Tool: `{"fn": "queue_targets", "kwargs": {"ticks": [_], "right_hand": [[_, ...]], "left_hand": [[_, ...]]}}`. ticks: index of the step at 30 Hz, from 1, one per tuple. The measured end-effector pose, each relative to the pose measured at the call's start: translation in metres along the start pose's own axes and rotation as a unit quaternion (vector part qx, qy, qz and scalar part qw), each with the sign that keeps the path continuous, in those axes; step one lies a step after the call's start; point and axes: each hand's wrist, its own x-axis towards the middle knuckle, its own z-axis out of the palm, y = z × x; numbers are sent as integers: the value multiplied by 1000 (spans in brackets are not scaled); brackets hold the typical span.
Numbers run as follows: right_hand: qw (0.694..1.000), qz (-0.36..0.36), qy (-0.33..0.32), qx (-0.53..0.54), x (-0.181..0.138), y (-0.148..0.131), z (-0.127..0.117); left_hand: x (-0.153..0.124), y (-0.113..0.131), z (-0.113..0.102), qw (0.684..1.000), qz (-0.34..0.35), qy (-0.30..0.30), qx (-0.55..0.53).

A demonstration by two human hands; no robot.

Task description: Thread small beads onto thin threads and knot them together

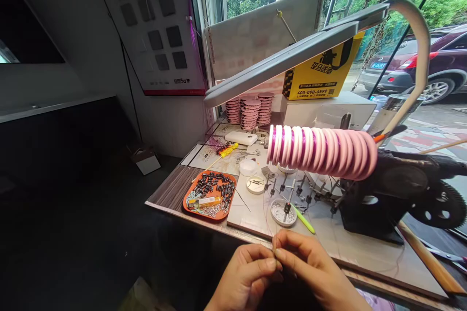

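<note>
Just off the table's front edge, my left hand (248, 272) and my right hand (308, 265) meet, thumbs and forefingers pinched together. A fine thread (269, 226) runs up from the pinched fingertips; its end is too small to make out. Right above the hands, a small white dish (283, 212) holds tiny pale beads. A dark clip-like piece (288, 207) with a pale stem stands in it. Beside the dish lies a lime-green pen-like tool (303, 219). Over the table reaches a row of pink discs (321, 151) wound with purple thread, mounted on a black geared machine (394, 184).
An orange tray (188, 210) of small dark and silvery parts sits at the left. Another white dish (255, 184) holds dark needle-like pieces. Stacked pink spools (250, 114) stand behind. A grey lamp (284, 60) hangs across, before a yellow box (321, 70). Scissors (447, 255) lie at right.
</note>
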Motion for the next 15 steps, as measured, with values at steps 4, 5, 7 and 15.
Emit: {"fn": "queue_targets", "kwargs": {"ticks": [4,5,7,15], "right_hand": [[1000,3,14,-9,1,3,-4],[1000,2,16,-15,2,3,-4],[999,-2,27,-19,4,1,-1],[890,-130,349,-265,-53,-11,-4]], "left_hand": [[-6,8,11,1000,-20,5,-19],[-7,9,13,999,-23,3,-25],[-8,10,16,999,-22,0,-31],[-9,4,16,986,112,54,107]]}}
